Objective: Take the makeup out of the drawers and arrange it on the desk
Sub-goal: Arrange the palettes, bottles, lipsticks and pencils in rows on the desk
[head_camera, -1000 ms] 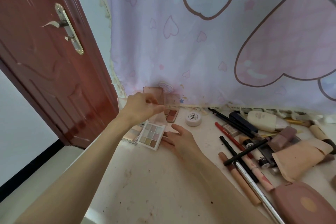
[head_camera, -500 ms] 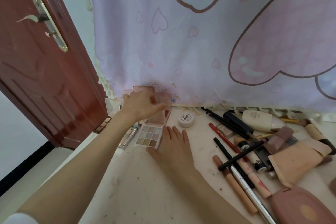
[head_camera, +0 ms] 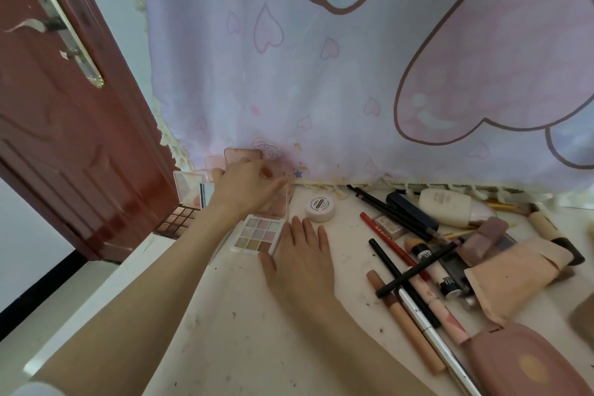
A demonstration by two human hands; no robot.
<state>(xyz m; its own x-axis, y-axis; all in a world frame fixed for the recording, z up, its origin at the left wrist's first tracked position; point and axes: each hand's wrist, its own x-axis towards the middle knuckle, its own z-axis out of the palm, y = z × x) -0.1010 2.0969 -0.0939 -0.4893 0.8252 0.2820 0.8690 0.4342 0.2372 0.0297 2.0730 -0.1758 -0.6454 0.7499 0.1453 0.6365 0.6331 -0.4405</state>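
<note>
The nine-pan pastel eyeshadow palette with a white case (head_camera: 259,235) is lying open on the speckled white desk (head_camera: 225,331), and everything here is placed against it. The person's left hand (head_camera: 246,186) is reaching just behind the palette, its fingers curling onto the palette's clear lid (head_camera: 283,202), which is standing upright at the back edge; how firmly the fingers are pinching it cannot be told. The right hand (head_camera: 302,257) is lying flat on the desk with straight fingers, holding nothing, its thumb touching the palette's near right corner. Behind the palette, translucent pink compact cases (head_camera: 242,156) are leaning against the lilac heart-print curtain (head_camera: 353,74). To the palette's left, a brown-toned eyeshadow palette (head_camera: 176,223) is sitting at the desk's edge. To its right, a small round white jar (head_camera: 319,207) is standing near, and farther right a red pencil (head_camera: 385,235) is lying among scattered liners and tubes.
</note>
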